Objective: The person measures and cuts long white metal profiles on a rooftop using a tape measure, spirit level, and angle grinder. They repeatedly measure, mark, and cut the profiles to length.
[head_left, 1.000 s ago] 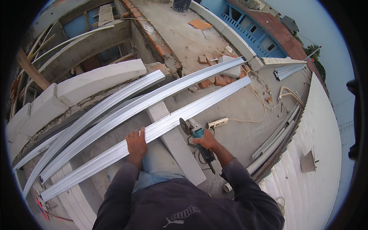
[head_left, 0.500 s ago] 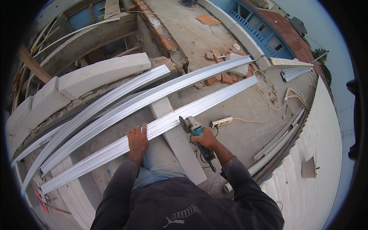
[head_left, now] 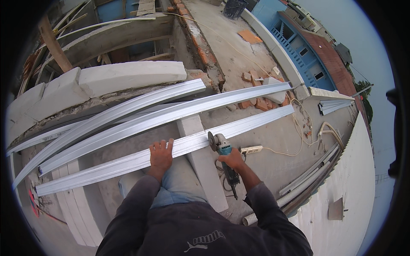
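Note:
A long silvery metal channel (head_left: 115,167) lies slantwise in front of me, across a pale block (head_left: 208,181). My left hand (head_left: 161,158) grips this channel left of the block, its fingers over the far edge. My right hand (head_left: 232,158) is closed around the body of a teal-and-black angle grinder (head_left: 231,176). The grinder's thin disc stands on edge at the channel, just right of the block; whether it touches the metal I cannot tell. Beyond lie two more metal channels, a nearer one (head_left: 171,114) and a farther one (head_left: 128,110).
A white power strip (head_left: 252,149) with a pale cord lies right of the grinder. Broken bricks (head_left: 261,103) are heaped past the channels' right ends. Pipes (head_left: 308,170) lie along a corrugated sheet (head_left: 341,187) at right. White blocks (head_left: 132,71) form a low wall beside a pit.
The view has shifted, so the surroundings sit lower and a bucket shows at the top. The grinder is more upright. Both hands keep their holds.

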`<state>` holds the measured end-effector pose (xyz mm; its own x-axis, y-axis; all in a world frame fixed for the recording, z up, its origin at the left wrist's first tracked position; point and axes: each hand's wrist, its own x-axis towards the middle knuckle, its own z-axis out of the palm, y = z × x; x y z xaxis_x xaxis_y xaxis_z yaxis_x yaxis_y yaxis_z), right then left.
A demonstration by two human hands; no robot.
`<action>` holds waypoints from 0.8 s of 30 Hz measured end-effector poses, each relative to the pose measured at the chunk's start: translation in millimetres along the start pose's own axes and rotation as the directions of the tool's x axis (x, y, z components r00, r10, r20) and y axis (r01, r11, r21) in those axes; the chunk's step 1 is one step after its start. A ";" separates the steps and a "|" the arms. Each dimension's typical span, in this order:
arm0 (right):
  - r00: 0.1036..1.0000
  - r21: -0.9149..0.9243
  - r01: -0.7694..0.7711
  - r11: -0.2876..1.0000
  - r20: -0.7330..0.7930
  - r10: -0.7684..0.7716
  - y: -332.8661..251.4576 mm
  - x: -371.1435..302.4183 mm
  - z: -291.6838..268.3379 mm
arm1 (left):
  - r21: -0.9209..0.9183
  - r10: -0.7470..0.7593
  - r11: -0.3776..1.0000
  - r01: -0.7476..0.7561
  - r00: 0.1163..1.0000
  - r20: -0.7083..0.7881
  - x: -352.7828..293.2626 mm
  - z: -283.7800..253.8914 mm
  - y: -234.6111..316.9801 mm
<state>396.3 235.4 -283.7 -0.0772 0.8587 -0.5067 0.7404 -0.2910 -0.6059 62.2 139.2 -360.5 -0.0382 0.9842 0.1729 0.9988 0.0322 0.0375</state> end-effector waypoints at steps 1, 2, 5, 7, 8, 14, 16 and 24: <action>1.000 0.005 0.018 1.000 0.000 -0.018 -0.5 0.9 -0.8 | -0.029 -0.001 1.000 0.001 1.000 -0.003 -0.1 -0.8 0.0; 1.000 0.011 0.001 1.000 0.012 -0.001 -0.4 2.0 -1.3 | -0.056 -0.001 0.998 0.001 1.000 -0.015 -0.3 -1.6 -0.1; 0.999 0.029 -0.002 1.000 0.037 0.001 3.1 5.9 -1.9 | -0.016 0.003 1.000 -0.004 0.998 -0.064 0.0 -3.8 -0.2; 0.999 0.001 -0.014 1.000 0.043 0.014 6.3 9.1 -2.6 | -0.026 0.003 1.000 -0.004 0.998 -0.070 0.2 -5.4 -0.4; 0.999 0.007 -0.010 1.000 0.049 0.009 7.9 10.6 -2.7 | -0.031 0.003 1.000 -0.005 0.997 -0.072 0.0 -6.2 -0.4; 0.999 -0.017 0.000 1.000 0.054 0.001 9.7 20.5 -3.3 | -0.025 -0.002 1.000 0.000 0.995 -0.097 -1.1 -10.1 -0.5; 0.999 -0.008 0.004 1.000 0.053 -0.003 8.1 23.1 -3.3 | -0.028 -0.006 1.000 0.003 0.994 -0.107 -1.3 -10.7 -0.5; 0.997 -0.004 0.011 1.000 0.078 -0.010 3.3 29.4 -4.5 | -0.016 -0.016 1.000 0.014 0.997 -0.081 -1.0 -10.4 0.2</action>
<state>399.5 261.6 -297.9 -0.1365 0.8262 -0.5466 0.7419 -0.2804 -0.6090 62.1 136.5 -350.4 -0.0561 0.9662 0.2515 0.9975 0.0434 0.0558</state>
